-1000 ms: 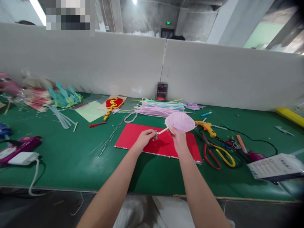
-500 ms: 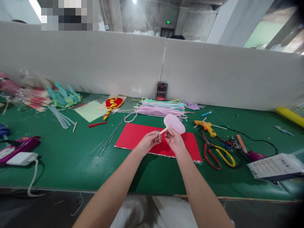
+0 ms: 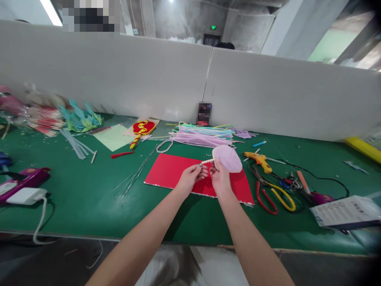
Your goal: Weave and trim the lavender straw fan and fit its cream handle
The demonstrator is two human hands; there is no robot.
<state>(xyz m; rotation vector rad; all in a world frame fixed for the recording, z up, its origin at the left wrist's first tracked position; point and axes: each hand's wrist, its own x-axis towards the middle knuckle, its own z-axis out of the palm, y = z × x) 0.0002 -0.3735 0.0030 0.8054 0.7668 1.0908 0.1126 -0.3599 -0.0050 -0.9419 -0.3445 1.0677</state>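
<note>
Between my hands is a small pale-purple fan (image 3: pixel 228 159) with a ribbed, rounded face and a cream handle. My left hand (image 3: pixel 192 176) pinches the handle's end. My right hand (image 3: pixel 219 174) grips the fan where handle and face meet, its thumb near the face's edge. Both hands are above a red board (image 3: pixel 166 171) lying on the green table. Behind the board lies a pile of pale-purple, mint and yellow pipe cleaners (image 3: pixel 202 137). A finished-looking red fan with yellow trim (image 3: pixel 144 128) rests further left.
To the right lie a yellow glue gun (image 3: pixel 258 159), pliers with red and yellow handles (image 3: pixel 275 198) and a white printed packet (image 3: pixel 347 210). Thin wires (image 3: pixel 133 176) lie left of the board. A white charger (image 3: pixel 28 196) is at far left. A grey partition (image 3: pixel 119 75) stands behind.
The fan has moved slightly right and turned, so its ribbed face shows more fully. Both hands have shifted a little right with it.
</note>
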